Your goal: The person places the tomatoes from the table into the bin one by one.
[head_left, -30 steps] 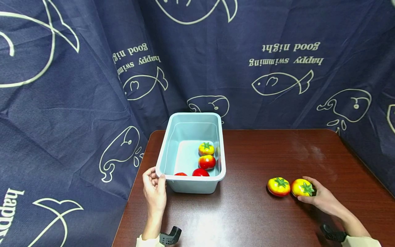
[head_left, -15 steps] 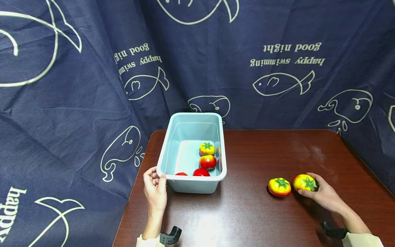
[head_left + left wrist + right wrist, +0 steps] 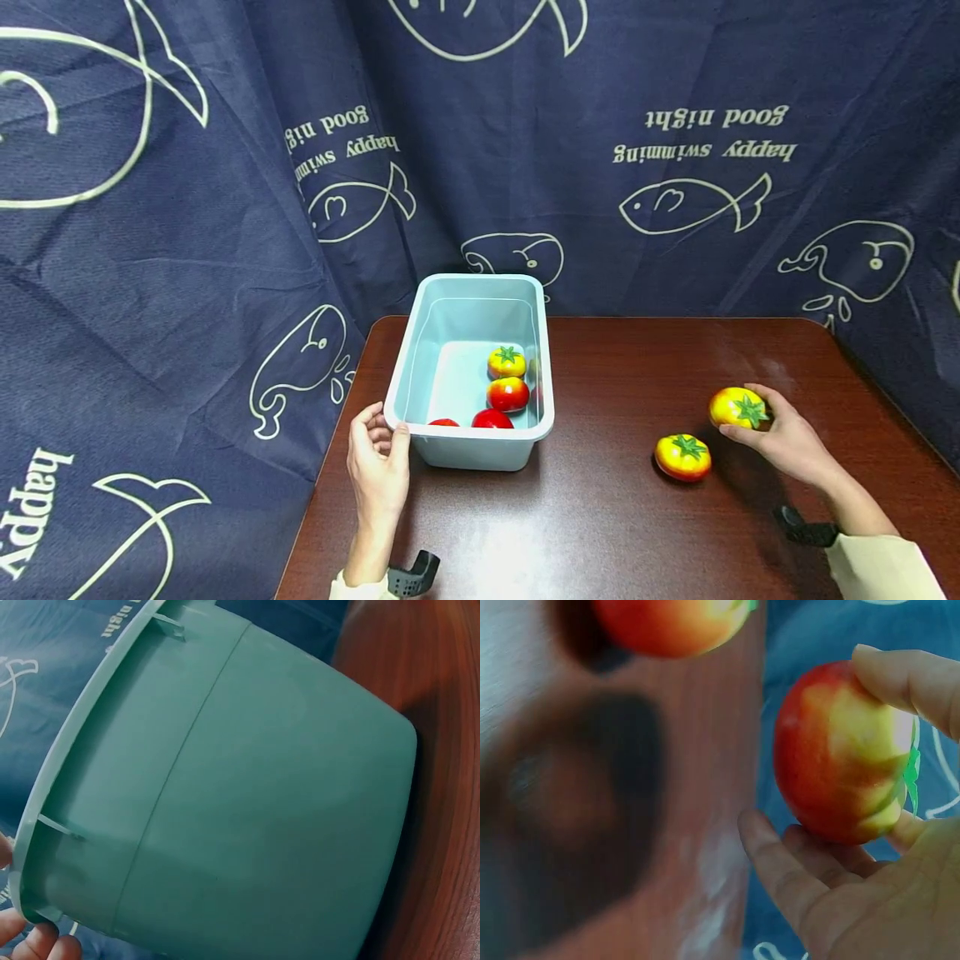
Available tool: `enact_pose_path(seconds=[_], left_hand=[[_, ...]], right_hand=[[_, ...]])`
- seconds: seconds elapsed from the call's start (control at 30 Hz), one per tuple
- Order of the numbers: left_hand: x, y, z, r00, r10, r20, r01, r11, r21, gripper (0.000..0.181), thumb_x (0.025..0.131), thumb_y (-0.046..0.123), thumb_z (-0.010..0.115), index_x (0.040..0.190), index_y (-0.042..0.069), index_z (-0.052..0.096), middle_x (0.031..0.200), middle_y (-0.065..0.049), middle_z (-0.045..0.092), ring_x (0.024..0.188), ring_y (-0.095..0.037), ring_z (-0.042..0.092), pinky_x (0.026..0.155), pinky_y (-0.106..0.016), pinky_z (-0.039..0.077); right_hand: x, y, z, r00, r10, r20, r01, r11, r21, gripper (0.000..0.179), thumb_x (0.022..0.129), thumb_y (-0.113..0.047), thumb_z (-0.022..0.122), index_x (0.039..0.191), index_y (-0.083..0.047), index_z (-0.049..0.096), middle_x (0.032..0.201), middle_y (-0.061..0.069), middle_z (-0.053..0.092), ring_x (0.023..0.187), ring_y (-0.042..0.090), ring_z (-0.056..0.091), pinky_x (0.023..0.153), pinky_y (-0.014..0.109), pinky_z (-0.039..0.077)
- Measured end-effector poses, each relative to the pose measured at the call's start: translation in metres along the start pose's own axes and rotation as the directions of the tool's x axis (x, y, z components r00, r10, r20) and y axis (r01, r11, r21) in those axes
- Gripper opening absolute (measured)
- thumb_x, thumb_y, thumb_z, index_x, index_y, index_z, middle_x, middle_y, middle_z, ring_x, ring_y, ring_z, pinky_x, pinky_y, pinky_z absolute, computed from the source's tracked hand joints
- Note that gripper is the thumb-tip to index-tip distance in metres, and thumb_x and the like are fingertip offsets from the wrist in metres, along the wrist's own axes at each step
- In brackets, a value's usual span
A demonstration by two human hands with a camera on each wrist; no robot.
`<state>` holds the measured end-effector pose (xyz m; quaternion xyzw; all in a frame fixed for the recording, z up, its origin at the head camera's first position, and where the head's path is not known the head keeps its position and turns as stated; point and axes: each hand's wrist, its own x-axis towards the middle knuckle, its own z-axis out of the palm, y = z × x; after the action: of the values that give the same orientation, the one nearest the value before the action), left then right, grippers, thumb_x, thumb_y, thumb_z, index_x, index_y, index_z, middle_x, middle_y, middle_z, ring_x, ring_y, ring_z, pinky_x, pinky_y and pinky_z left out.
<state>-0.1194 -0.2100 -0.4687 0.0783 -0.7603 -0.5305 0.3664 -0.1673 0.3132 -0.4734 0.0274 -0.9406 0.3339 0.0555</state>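
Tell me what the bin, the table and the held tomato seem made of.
Bin: likely moulded plastic, satin, with thin ribs under its rim. Table: wood or laminate; grain shows and the glossy top throws glare. Tomato: probably painted plastic or foam, shiny, its colours blending smoothly; can't tell which.

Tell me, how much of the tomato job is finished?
Four visible round, red or yellow-red tomatoes inside the rectangular pale-blue plastic bin look done. In the right hand: a round yellow-and-red tomato with green leaves. Probably left: one similar tomato on the brown table.
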Motion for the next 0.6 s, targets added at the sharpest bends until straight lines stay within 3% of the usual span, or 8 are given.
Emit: enact_pose_path(seconds=[0.1,0.4,0.6], left_hand=[[0.0,0.001,0.0,0.999,0.044,-0.002,-0.044,0.999,0.022,0.043,0.08,-0.004,0.068,0.122,-0.001,0.057,0.101,-0.013,0.061,0.08,-0.017,0.056,0.07,-0.021,0.046],[-0.002,0.003,-0.003,0.999,0.05,0.005,-0.05,0.997,0.054,0.044,0.079,-0.002,0.07,0.121,-0.001,0.057,0.103,-0.013,0.059,0.085,-0.024,0.057,0.072,-0.028,0.047],[-0.003,0.004,-0.005,0.99,0.144,-0.011,-0.142,0.985,0.099,0.046,0.076,-0.004,0.071,0.119,-0.002,0.057,0.106,-0.019,0.059,0.09,-0.028,0.057,0.077,-0.032,0.043]], right_hand=[[0.009,-0.013,-0.002,1.0,-0.025,-0.003,0.025,1.0,0.013,0.08,0.083,-0.03,0.077,0.141,0.006,0.034,0.116,0.024,0.053,0.081,-0.007,0.044,0.064,0.016,0.038],[0.04,-0.057,-0.003,0.992,-0.126,-0.01,0.127,0.99,0.063,0.079,0.082,-0.023,0.079,0.14,0.005,0.034,0.117,0.023,0.051,0.08,-0.006,0.05,0.065,0.011,0.042],[0.057,-0.087,-0.002,0.988,-0.156,0.005,0.155,0.987,0.033,0.081,0.082,-0.028,0.078,0.142,0.003,0.034,0.119,0.022,0.05,0.089,0.02,0.055,0.065,0.015,0.043]])
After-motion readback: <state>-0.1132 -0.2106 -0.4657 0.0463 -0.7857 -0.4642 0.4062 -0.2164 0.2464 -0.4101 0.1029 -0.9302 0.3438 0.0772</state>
